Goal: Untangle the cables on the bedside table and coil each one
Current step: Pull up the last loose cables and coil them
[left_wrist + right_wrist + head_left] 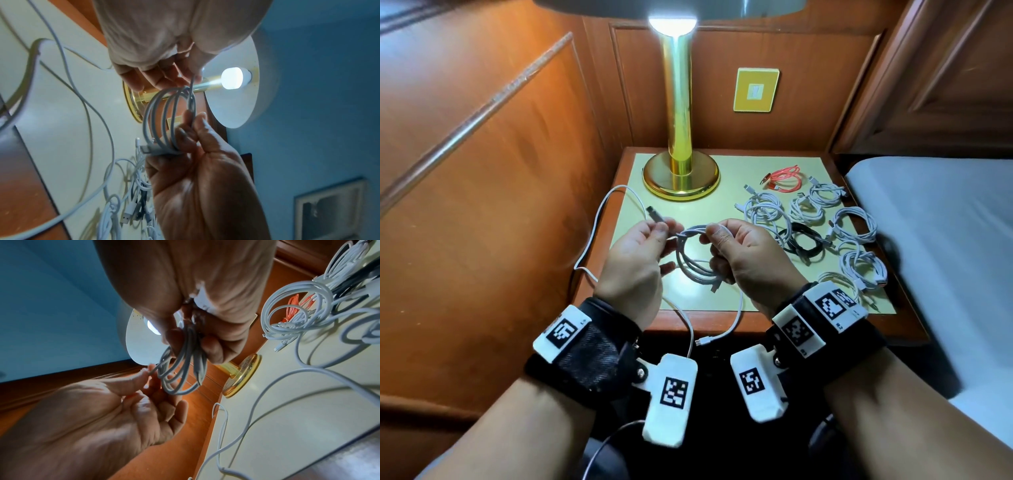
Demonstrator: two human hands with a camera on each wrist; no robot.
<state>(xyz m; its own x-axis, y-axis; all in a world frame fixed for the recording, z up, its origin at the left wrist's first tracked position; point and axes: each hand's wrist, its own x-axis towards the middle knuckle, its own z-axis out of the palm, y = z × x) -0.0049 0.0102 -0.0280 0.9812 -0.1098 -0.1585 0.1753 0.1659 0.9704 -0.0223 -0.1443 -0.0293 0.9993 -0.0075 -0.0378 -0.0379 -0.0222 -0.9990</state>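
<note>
Above the bedside table (688, 212):
Right hand (746, 260): grips white cable coil (693, 260).
Left hand (633, 263): pinches its plug end (655, 215), beside coil.

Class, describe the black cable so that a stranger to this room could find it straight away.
Start at the brass lamp on the bedside table, then look right to the group of coiled cables. The black cable lies coiled in the middle of them, just right of the right hand. Its neighbours are white, with one red.
</note>
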